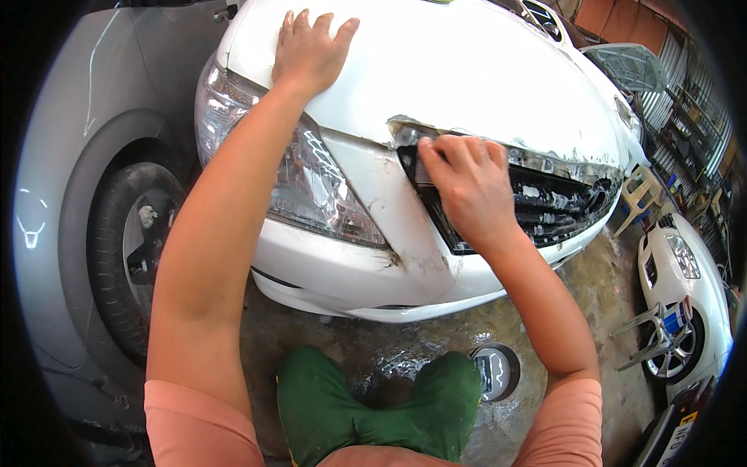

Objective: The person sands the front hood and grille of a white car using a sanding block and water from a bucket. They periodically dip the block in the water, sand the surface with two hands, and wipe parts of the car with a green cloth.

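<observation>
A white car's front fills the middle of the view. My left hand [313, 54] rests flat on its hood [443, 62], fingers spread, just above the clear headlight [319, 187]. At the hood's front edge, over the upper corner of the black grille opening [545, 204], my right hand [473, 187] is closed with fingers curled down. A small greyish piece shows beside its thumb, too hidden to name. The paint along that edge [564, 165] is rough and worn, with dark and grey patches. White smears mark the grille, and brown grime streaks the bumper [366, 272].
A grey vehicle [58, 233] with a bare wheel [144, 241] stands close on the left. A bucket of water [510, 366] sits on the wet floor [576, 342] by my right knee. Further right are a beige plastic chair [640, 194], a metal stool [657, 331] and another white car [689, 288].
</observation>
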{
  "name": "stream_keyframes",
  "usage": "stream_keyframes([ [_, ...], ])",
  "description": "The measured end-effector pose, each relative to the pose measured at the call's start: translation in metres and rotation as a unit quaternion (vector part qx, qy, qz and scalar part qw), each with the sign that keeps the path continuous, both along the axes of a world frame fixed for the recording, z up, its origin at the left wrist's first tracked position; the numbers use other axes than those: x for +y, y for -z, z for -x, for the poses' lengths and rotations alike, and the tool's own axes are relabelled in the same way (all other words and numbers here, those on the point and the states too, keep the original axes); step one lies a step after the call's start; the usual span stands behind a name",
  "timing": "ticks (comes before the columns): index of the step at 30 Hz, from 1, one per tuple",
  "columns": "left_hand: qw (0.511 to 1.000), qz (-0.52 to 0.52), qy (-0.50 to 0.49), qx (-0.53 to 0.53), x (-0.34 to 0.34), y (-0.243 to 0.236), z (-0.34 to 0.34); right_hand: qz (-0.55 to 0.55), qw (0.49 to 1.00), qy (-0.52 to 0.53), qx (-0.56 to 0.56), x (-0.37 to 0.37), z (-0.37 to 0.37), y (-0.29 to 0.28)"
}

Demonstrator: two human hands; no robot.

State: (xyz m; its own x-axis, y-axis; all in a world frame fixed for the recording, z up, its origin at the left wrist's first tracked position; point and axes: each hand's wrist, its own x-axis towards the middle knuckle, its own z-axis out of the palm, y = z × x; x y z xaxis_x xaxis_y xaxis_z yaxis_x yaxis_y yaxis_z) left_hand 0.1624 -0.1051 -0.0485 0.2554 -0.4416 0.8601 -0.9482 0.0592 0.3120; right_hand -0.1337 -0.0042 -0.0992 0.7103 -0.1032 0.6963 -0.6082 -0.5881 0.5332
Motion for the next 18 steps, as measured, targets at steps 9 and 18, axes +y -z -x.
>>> stream_keyframes([
  [9, 0.966, 0.159, 0.201, 0.02, 0.066, 0.047, 0.009, -0.367, 0.905, -0.17, -0.13, 0.108, 0.03, 0.148],
  [18, 0.78, -0.144, 0.256, 0.553, 0.351, 0.402, 0.203, -0.518, 0.81, -0.151, -0.232, 0.15, 0.014, 0.304],
])
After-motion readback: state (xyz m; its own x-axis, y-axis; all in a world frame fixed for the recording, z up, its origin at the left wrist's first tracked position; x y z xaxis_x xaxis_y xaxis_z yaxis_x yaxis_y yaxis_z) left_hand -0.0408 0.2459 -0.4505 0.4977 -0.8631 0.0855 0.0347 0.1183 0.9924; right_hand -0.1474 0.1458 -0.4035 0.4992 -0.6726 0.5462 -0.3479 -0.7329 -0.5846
